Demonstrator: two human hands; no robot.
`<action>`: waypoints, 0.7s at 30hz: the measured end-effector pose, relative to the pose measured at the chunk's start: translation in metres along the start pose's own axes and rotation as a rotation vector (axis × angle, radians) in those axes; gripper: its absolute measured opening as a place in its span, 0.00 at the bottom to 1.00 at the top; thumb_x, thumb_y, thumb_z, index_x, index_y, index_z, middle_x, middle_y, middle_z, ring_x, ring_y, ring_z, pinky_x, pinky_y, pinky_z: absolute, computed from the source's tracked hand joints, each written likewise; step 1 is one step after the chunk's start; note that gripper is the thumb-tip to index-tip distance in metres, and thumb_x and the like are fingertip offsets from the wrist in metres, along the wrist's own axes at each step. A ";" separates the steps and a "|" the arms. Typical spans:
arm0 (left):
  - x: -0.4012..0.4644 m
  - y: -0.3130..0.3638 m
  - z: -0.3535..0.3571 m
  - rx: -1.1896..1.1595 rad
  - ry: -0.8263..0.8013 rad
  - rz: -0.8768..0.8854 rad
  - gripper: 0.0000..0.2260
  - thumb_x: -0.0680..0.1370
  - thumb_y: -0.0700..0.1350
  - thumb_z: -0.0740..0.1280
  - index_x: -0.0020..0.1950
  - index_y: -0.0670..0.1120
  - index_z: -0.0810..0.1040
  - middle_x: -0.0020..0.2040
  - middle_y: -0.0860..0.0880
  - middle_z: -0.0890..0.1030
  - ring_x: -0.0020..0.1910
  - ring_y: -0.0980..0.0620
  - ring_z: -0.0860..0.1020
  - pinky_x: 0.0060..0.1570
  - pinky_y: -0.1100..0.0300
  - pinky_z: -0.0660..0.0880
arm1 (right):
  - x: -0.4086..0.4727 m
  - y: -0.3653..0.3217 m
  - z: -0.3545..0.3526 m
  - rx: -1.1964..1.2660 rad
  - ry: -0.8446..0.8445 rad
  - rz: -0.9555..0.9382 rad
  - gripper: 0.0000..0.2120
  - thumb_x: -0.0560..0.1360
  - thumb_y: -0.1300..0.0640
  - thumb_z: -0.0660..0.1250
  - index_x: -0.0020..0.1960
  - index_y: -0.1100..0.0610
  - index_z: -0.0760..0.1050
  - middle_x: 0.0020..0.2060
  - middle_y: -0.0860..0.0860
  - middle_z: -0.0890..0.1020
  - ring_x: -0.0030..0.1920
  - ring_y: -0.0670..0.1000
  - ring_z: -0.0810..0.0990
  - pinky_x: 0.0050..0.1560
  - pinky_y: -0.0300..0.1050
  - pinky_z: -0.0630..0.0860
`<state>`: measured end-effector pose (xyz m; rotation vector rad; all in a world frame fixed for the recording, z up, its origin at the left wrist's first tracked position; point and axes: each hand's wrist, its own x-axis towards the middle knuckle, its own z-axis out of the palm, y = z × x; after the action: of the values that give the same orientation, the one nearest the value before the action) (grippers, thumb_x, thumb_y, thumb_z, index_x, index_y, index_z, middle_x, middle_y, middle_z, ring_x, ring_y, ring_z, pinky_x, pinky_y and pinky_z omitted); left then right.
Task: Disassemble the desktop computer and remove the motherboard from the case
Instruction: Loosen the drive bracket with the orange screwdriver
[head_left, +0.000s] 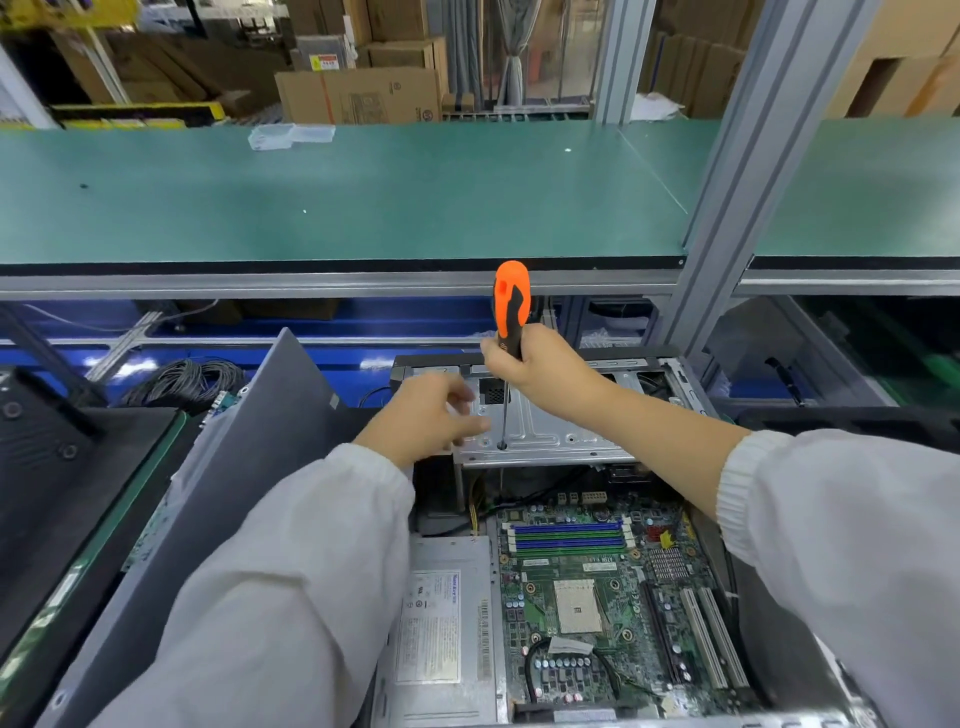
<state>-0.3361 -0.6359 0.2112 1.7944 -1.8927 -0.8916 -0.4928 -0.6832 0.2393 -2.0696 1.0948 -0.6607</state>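
Still seated in the open case (691, 384), the motherboard (608, 587) waits while the drive cage gets unscrewed.

The board lies flat beside the power supply (441, 629), CPU socket bare, with cables apparently still attached. Above it, the right hand (535, 364) grips an orange screwdriver (511, 306) upright, tip on a screw of the metal drive cage (540, 431); the left hand (426, 410), fingers loosely extended, rests at the cage's edge. The side panel (249, 467) is already off; cage, cables and board screws appear to remain.
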 end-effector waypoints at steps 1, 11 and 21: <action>0.001 0.004 0.003 -0.059 0.060 0.055 0.12 0.76 0.46 0.70 0.58 0.47 0.76 0.50 0.51 0.80 0.35 0.59 0.78 0.35 0.68 0.74 | 0.000 -0.001 -0.001 -0.011 -0.006 0.004 0.22 0.80 0.54 0.59 0.29 0.54 0.57 0.22 0.46 0.59 0.21 0.45 0.57 0.28 0.40 0.57; 0.004 0.015 0.044 -0.438 0.214 0.124 0.08 0.80 0.39 0.63 0.47 0.39 0.81 0.38 0.42 0.82 0.31 0.56 0.79 0.37 0.68 0.75 | -0.002 -0.029 -0.039 -0.365 -0.036 -0.071 0.28 0.71 0.33 0.63 0.29 0.54 0.59 0.22 0.47 0.62 0.24 0.48 0.62 0.28 0.41 0.61; 0.004 0.015 0.044 -0.374 0.228 0.105 0.09 0.79 0.40 0.64 0.46 0.39 0.82 0.40 0.43 0.83 0.34 0.54 0.81 0.40 0.64 0.78 | 0.024 -0.101 -0.088 -1.037 -0.126 -0.179 0.29 0.71 0.33 0.63 0.28 0.57 0.65 0.25 0.50 0.70 0.27 0.49 0.67 0.27 0.41 0.60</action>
<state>-0.3769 -0.6323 0.1885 1.4893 -1.5443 -0.8920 -0.4916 -0.6926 0.3752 -3.0431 1.3396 0.0244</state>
